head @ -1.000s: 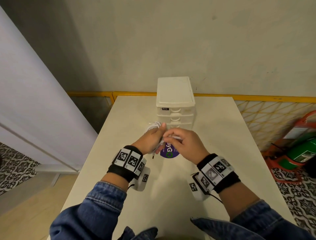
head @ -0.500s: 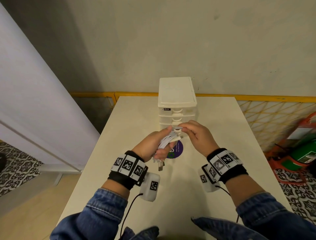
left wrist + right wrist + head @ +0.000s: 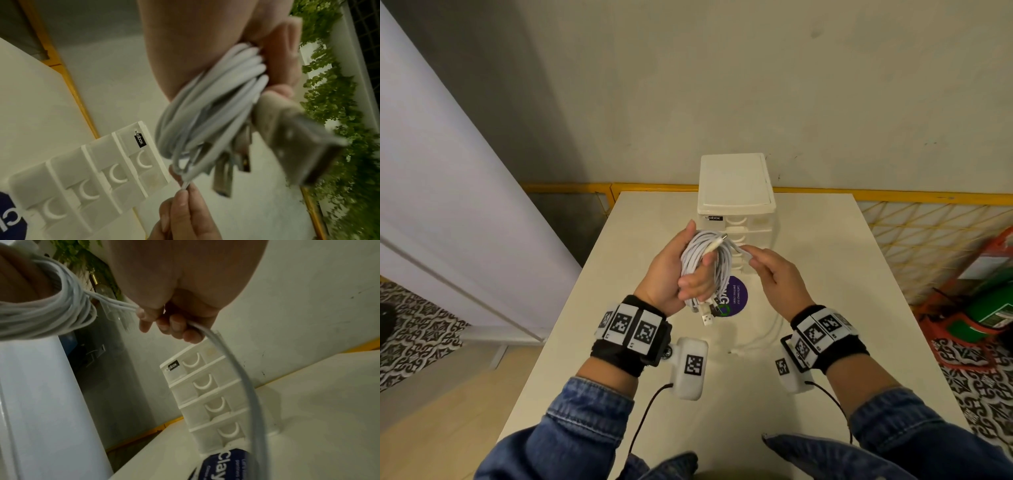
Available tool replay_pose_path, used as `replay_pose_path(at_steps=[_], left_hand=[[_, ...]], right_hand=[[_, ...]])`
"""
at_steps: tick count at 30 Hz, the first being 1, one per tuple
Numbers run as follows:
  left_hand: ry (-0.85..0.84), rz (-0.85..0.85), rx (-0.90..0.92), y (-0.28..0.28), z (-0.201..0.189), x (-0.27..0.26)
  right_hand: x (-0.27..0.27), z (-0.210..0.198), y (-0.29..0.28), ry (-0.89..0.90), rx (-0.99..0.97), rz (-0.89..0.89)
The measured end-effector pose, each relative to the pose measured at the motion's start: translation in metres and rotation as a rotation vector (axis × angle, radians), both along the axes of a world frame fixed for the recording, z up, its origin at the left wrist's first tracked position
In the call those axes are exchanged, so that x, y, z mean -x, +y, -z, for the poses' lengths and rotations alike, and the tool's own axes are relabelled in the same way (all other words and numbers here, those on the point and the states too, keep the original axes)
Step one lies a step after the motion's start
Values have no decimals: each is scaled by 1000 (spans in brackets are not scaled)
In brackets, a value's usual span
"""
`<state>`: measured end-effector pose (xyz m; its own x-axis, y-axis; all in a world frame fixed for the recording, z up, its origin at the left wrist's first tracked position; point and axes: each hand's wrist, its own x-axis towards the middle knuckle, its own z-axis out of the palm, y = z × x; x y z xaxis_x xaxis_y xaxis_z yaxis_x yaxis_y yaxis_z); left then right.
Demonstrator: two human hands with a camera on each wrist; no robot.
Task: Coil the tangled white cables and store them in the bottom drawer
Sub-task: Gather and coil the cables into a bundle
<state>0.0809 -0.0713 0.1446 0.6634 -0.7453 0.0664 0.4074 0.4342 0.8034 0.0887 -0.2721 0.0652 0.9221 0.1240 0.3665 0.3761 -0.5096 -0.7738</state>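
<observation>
White cables (image 3: 705, 263) are gathered in a loose coil of many loops, held up above the counter (image 3: 825, 274) in front of the drawer unit (image 3: 736, 192). The left hand (image 3: 671, 274) wraps the bundle, its fingers (image 3: 693, 286) curled around the middle of the loops and the thumb standing up along the far side. Several USB plugs (image 3: 707, 317) hang out of the bottom of the coil, and one small connector (image 3: 717, 243) pokes from the top toward the drawers. The right hand (image 3: 777, 277) is just beside the coil, pinching a strand of the cable between thumb and forefinger; in the right wrist view that strand (image 3: 236, 378) passes through the curled fingers (image 3: 176, 327) and drops down in front of the drawer fronts. A slack length of cable (image 3: 767, 335) lies on the counter below the right wrist. The drawer unit is white, stands upright against the wall, and shows four closed drawers (image 3: 207, 407) with crescent pulls, the bottom drawer (image 3: 224, 433) shut as well. A round purple sticker (image 3: 736, 298) sits on the counter just before the unit, partly hidden by the coil.
</observation>
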Motion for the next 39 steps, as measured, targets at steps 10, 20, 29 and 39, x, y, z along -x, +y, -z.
replay_pose_path(at_steps=[10, 20, 29, 39], left_hand=[[30, -230, 217, 0, 0, -6], [-118, -643, 148, 2, -22, -19], [-544, -883, -605, 7, 12, -33], [-707, -561, -1169, 18, 57, -36]], right_hand=[[10, 21, 9, 184, 20, 30], [35, 70, 28, 378, 239, -94], [44, 48, 39, 284, 259, -185], [27, -6, 38, -45, 279, -230]])
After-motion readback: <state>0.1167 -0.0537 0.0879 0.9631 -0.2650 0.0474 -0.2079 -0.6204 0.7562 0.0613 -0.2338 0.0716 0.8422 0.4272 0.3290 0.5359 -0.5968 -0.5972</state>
